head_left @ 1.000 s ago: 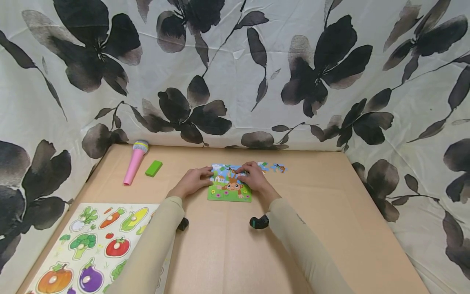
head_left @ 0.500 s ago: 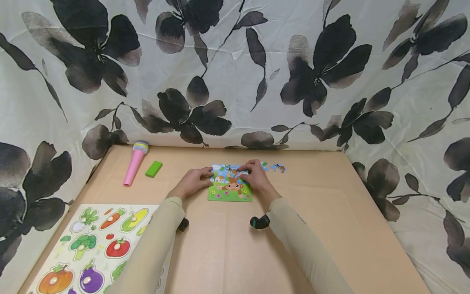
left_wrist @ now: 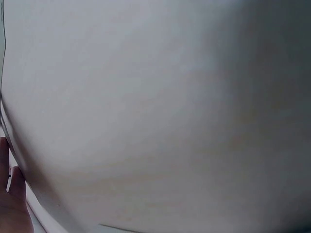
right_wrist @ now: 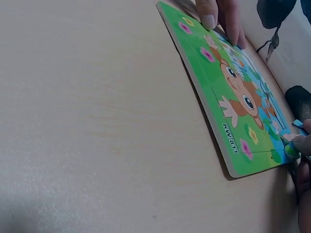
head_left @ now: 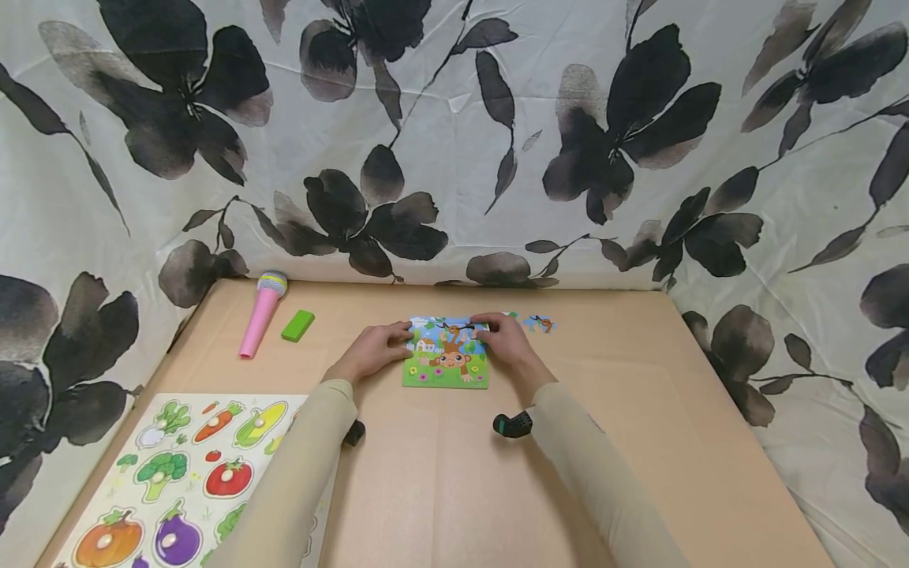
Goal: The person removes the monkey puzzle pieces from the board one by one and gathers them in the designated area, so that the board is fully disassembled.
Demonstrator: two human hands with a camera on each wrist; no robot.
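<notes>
A small jigsaw puzzle (head_left: pixel 446 371) with a cartoon monkey on green and blue lies at the back middle of the table. My left hand (head_left: pixel 372 349) rests its thumb and fingertips along the puzzle's left edge. In the right wrist view, the left thumb (right_wrist: pixel 209 17) presses at the rim. At the upper right corner my right hand (head_left: pixel 507 341) pinches a blue and green puzzle piece (right_wrist: pixel 291 150), partly covered by its fingers. The left wrist view shows mostly pale table and a bit of the left hand (left_wrist: pixel 14 208).
Loose puzzle pieces (head_left: pixel 540 324) lie right of the puzzle. A pink toy microphone (head_left: pixel 259 315) and a green block (head_left: pixel 297 325) are at the back left. A vegetable peg board (head_left: pixel 195 434) covers the front left, partly under the left sleeve. Floral cloth (head_left: pixel 497 237) hangs behind.
My right hand has slid from over the puzzle's upper part to its upper right corner, uncovering more of the picture. The left hand has stayed at the left edge.
</notes>
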